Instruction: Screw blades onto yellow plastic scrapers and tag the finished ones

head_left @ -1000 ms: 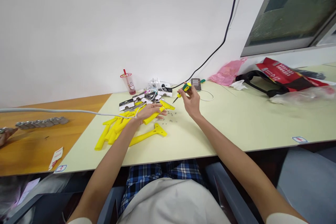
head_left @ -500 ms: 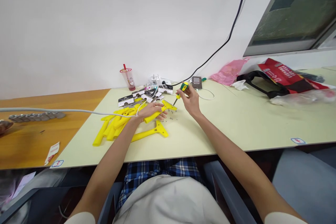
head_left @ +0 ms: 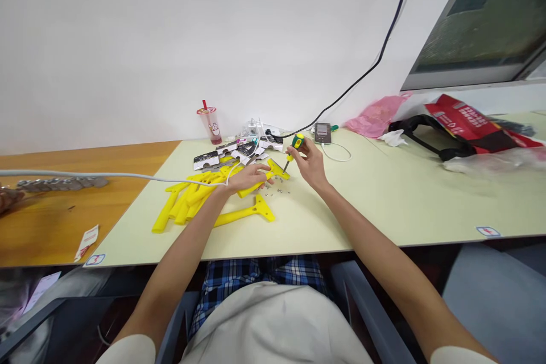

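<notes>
My left hand (head_left: 251,176) is closed round the handle of a yellow plastic scraper (head_left: 278,169), whose wide head points right and away from me. In my right hand (head_left: 311,165) is a screwdriver (head_left: 297,141) with a green and yellow grip, tilted so its tip meets the scraper's head. Whether the tip sits in a screw is too small to tell. Small screws (head_left: 279,190) lie scattered on the table just below. Nearer to me lies another yellow scraper (head_left: 243,215). Several more yellow scrapers (head_left: 179,207) are heaped by my left forearm.
Black-and-white card packets (head_left: 206,160) lie behind the heap. A drink cup (head_left: 211,127) stands by the wall. A small device (head_left: 323,133) with a white cable is at the back. A white cable (head_left: 128,176) crosses over my left wrist. Bags (head_left: 463,122) lie far right.
The screwdriver stands a little more upright, its tip still at the scraper's head. Both hands keep their hold. The view has shifted slightly.
</notes>
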The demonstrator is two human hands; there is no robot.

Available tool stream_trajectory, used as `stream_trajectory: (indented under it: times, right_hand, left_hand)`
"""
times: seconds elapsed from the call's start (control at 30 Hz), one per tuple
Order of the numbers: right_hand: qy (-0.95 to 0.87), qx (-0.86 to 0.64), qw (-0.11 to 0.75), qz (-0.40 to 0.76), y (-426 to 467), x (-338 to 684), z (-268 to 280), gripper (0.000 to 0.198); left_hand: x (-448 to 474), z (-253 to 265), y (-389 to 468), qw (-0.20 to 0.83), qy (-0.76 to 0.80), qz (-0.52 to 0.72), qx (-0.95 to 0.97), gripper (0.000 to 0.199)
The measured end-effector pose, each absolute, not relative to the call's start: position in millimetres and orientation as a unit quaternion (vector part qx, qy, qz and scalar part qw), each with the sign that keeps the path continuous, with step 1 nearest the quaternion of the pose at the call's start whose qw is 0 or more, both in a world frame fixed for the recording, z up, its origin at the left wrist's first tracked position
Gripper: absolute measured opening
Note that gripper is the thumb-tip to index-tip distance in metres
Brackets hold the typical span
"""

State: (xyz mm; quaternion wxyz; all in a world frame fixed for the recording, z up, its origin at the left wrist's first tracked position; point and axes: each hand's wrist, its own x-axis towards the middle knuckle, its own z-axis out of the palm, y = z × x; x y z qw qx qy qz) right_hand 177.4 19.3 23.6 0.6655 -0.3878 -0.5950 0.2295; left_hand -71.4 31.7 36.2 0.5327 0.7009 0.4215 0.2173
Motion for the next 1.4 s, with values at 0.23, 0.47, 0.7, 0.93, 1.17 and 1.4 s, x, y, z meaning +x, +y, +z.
stream_trajectory:
  times: [0.23,0.47,0.7,0.93,1.17,1.4]
  right_hand:
    - [-0.593,-0.386,0.671,0.223,19.5,177.5,23.0,0.059]
    - [-0.587,-0.376,0.679,0.231,20.8,177.8,21.6,0.057]
    - [-0.592,-0.38,0.67,0.237,20.4,176.4,20.8,0.06]
    - [-0.609,-0.383,0.649,0.245,17.0,174.5,21.0,0.057]
    - [-0.634,-0.384,0.625,0.245,13.5,174.8,23.2,0.063]
    - [-0.653,-0.381,0.613,0.229,11.5,175.5,23.3,0.066]
  left_hand:
    - [-71.0,34.7,28.6,0.525,0.42,0.212,0.709,0.068]
    - [-71.7,30.2,31.4,0.523,0.422,0.217,0.708,0.067]
    - [-71.7,26.7,33.0,0.506,0.41,0.205,0.731,0.067]
    - [-72.6,25.9,34.6,0.462,0.412,0.186,0.763,0.062]
    - [-71.5,22.0,35.7,0.41,0.439,0.175,0.78,0.055]
    - [-70.7,25.6,34.9,0.313,0.446,0.2,0.815,0.041]
